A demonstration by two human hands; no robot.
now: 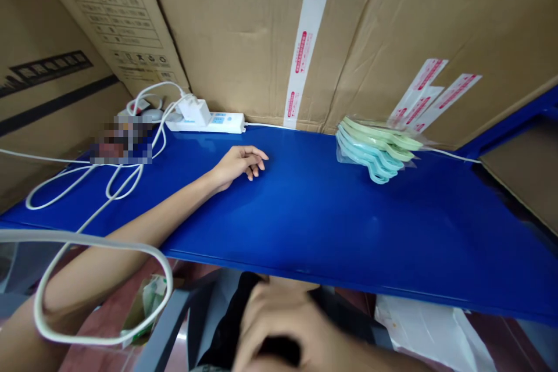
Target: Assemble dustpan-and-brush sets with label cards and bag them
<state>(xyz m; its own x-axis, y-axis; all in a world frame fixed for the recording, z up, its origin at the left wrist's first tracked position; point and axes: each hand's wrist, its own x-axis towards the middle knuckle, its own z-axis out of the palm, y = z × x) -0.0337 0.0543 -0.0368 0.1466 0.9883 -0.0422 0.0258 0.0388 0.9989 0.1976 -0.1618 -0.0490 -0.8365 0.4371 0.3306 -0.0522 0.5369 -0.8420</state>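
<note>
My left hand (240, 166) rests on the blue tabletop (279, 215), empty, its fingers loosely bent and slightly apart. Low in the view and close to the camera, my right hand (288, 322) is raised in front of my lap, short of the table's front edge. It is curled and smeared by motion, so whether anything is in it cannot be made out. Stacked light green and light blue plastic pieces (377, 148) in clear wrapping lie at the back right of the table, apart from both hands.
A white power strip (226, 122) with a plugged-in adapter (195, 111) stands at the back left. White cable (126, 189) loops over the table's left side, and another loop hangs close to the camera. Cardboard (244, 40) walls the back. A white bag (431, 331) lies below the table.
</note>
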